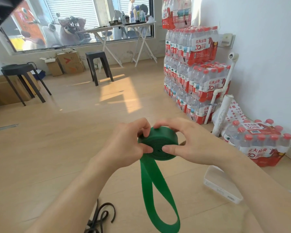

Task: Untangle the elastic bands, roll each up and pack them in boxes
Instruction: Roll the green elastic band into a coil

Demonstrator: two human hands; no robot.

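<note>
Far left: black stool (22, 78) on the floor (74, 132). Bottom left: dark band (102, 216) lies loose and looped on the floor, apart from both hands. Left hand (127, 145) pinches the green band (158, 145) roll, thumb on the near flat face beside the centre, fingers curled over the top edge. Roll is mid-air between the hands, mostly wound. The unwound tail hangs below it as one long loop. Right hand (185, 145) grips the roll's other side the same way, thumb on the face, fingers on top. Further right: white box (223, 186) on the floor, contents can't tell. Water packs (191, 68) stacked against the wall.
</note>
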